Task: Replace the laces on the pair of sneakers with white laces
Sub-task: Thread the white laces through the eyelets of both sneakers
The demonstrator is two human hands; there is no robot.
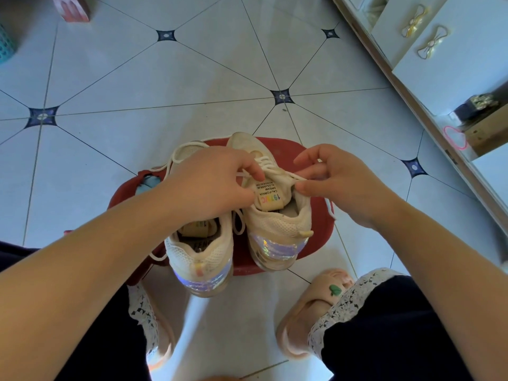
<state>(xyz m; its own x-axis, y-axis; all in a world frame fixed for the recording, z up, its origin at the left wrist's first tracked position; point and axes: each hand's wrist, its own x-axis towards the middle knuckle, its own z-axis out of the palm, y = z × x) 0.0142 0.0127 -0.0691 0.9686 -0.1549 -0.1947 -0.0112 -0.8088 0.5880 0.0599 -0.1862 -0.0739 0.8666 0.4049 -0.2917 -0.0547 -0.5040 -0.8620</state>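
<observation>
I counted two sneakers, both on one red stool (316, 218), heels toward me. The right sneaker (275, 218) lay between the two hands, and the left sneaker (200, 254) sat at six o'clock from the left hand (211, 182). That hand was curled, its fingers pinching the white lace (270, 165) beside the tongue. The right hand (341, 182), at three o'clock from the tongue, pinched the same lace between thumb and forefinger. Two slippers (308, 314) showed at six o'clock, below the stool.
</observation>
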